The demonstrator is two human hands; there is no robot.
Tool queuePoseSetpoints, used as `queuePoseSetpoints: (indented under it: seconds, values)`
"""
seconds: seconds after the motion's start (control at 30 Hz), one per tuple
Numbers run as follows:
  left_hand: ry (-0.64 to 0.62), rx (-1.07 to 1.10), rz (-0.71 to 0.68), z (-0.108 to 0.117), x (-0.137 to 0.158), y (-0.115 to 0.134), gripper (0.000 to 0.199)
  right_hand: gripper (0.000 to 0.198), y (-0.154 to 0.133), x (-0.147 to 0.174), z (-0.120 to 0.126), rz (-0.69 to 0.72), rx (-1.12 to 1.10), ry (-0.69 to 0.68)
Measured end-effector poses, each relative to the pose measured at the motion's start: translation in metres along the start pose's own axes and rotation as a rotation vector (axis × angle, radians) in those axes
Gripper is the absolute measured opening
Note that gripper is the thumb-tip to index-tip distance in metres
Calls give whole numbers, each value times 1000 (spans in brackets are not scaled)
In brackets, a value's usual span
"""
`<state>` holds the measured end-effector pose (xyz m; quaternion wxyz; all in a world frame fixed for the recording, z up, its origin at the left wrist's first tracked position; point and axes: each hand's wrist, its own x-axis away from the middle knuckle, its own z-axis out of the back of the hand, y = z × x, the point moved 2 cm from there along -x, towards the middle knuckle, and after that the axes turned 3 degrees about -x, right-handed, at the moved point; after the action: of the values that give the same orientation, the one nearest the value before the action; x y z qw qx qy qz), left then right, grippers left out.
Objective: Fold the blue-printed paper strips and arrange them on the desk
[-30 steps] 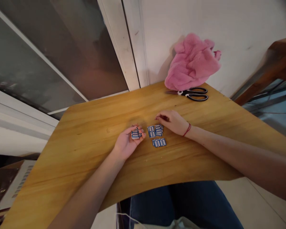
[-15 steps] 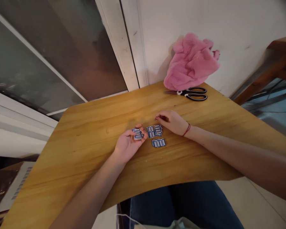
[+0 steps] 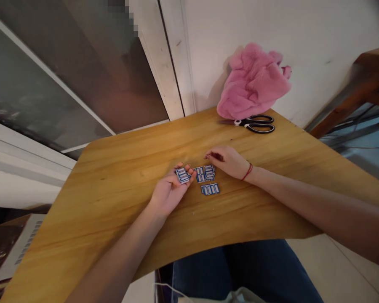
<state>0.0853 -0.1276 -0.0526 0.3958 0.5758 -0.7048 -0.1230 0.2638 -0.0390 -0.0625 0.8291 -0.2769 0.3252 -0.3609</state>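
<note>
Palm up over the table, my left hand [image 3: 168, 191] holds a small stack of blue-and-white cards [image 3: 182, 176] on its fingers. Just right of its fingertips, two more card piles lie side by side: a left pile [image 3: 200, 174] and a right pile [image 3: 210, 172]. A third pile [image 3: 210, 189] lies a little nearer to me. My right hand [image 3: 225, 160], with a red string at the wrist, rests beyond the right pile. Its thumb and fingertips are pinched together, and whatever may be between them is too small to make out.
Black-handled scissors [image 3: 255, 124] lie at the back of the wooden table [image 3: 120, 176], in front of a crumpled pink plush cloth [image 3: 254, 84] against the wall. A glass door with a white frame [image 3: 167, 63] stands behind the table's left side.
My left hand's grip on the card stack has shifted: the thumb lay over the cards and now sits lower, at their edge. My right hand stays where it was.
</note>
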Motion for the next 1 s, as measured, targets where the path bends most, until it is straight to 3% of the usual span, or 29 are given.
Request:
queuePoseSetpoints:
  seconds: [0.27, 0.73, 0.9, 1.0]
  values:
    - [-83, -72, -59, -5, 2, -2, 57, 20, -1, 0, 0, -6, -8, 4]
    - [-69, -69, -56, -3, 1, -1, 51, 19, -4, 0, 1, -6, -11, -19]
    - [-61, -99, -106, -3, -1, -1, 50, 26, -8, 3, -1, 79, 168, -47]
    - [-100, -68, -126, -3, -1, 0, 51, 42, -10, 7, -7, 96, 291, -122]
